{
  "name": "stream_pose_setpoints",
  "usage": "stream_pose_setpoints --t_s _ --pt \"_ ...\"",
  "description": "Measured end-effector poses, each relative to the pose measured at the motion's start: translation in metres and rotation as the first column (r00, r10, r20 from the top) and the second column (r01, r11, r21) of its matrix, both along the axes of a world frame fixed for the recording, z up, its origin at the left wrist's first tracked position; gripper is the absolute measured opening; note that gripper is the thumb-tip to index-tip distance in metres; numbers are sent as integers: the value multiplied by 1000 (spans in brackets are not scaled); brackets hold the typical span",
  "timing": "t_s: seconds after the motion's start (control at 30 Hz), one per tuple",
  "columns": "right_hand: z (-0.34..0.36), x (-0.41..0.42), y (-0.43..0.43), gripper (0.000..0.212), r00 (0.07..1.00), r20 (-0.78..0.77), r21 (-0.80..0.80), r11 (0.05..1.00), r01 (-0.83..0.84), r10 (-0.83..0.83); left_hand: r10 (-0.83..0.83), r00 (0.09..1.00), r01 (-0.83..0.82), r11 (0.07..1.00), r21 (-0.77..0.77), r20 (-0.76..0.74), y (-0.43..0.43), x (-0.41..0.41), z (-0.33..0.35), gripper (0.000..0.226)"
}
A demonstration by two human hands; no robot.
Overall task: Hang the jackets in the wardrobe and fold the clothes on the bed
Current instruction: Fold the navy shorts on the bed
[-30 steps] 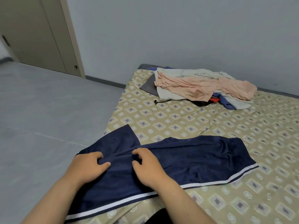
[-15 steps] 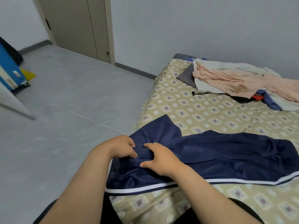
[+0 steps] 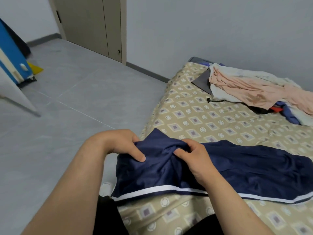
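A bedroom in a home is shown. A low bed [image 3: 194, 116] is covered by a patterned sheet, and clothes [image 3: 250, 92] are piled at its far end. Plain grey walls [image 3: 203, 28], a tiled floor [image 3: 81, 99] and a closed door [image 3: 94, 26] are seen beyond it.

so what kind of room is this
Probably a bedroom: a bed with a patterned sheet, a pile of loose clothes on it, and a closed door across the tiled floor.
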State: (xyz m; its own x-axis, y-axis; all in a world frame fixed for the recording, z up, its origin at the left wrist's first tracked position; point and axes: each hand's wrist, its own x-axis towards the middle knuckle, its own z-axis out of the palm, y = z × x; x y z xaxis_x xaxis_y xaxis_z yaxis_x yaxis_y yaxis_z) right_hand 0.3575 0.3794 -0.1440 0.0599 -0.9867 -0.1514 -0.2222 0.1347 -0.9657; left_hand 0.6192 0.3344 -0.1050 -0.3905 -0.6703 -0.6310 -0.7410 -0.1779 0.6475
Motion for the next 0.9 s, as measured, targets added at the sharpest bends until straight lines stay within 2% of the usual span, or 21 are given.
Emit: stream_pose_setpoints --t_s 0.13,0.2,0.27,0.37,0.43,0.47,0.5,0.53,0.57,0.63,0.7,0.77,0.83,0.9 --pt "1 -11 -10 19 969 192 18 988 156 -157 57 998 -57 998 6 5 8 27 4 15" --pt "-2 -19 -15 16 950 188 42 969 244 -248 155 988 -154 988 16 -18 12 37 -3 17" --pt "-9 -24 -19 12 930 65 15 932 362 -362 278 960 -278 960 -24 -28 10 42 -15 18" --pt "-17 -23 -21 10 847 -167 -99 863 495 -505 462 885 -428 858 -282 63 0 45 -45 18" --pt "-19 -17 -20 16 844 -283 -165 890 425 -455 580 802 -471 761 -446 142 -8 45 -62 17" --pt "-20 -13 -19 23 852 -338 -184 916 356 -400 617 773 -484 724 -493 148 -9 44 -67 7" --pt "-21 -9 -17 31 861 -370 -189 936 298 -349 642 753 -493 697 -521 145 -10 42 -69 13" --pt "-22 -5 -15 37 873 -374 -182 948 261 -312 653 746 -507 684 -524 131 -12 40 -72 33" --pt "-24 -2 -12 40 885 -364 -176 954 242 -291 655 749 -536 686 -493 97 -12 35 -73 47" --pt "-27 0 -10 39 882 -370 -206 951 229 -292 616 787 -561 740 -371 37 -9 20 -76 58" --pt "-27 -2 -11 37 858 -417 -260 944 203 -299 526 848 -505 839 -205 66 -3 2 -78 60" --pt "-28 -5 -15 36 837 -495 -242 962 126 -234 448 881 -446 894 -48 155 3 -12 -77 66" --pt "-34 -8 -15 46 804 -590 -110 994 17 -79 413 889 -440 890 117 200 10 -23 -75 70" --pt "-39 -7 -14 58 761 -646 16 997 -77 69 440 868 -493 817 299 230 19 -34 -73 76"
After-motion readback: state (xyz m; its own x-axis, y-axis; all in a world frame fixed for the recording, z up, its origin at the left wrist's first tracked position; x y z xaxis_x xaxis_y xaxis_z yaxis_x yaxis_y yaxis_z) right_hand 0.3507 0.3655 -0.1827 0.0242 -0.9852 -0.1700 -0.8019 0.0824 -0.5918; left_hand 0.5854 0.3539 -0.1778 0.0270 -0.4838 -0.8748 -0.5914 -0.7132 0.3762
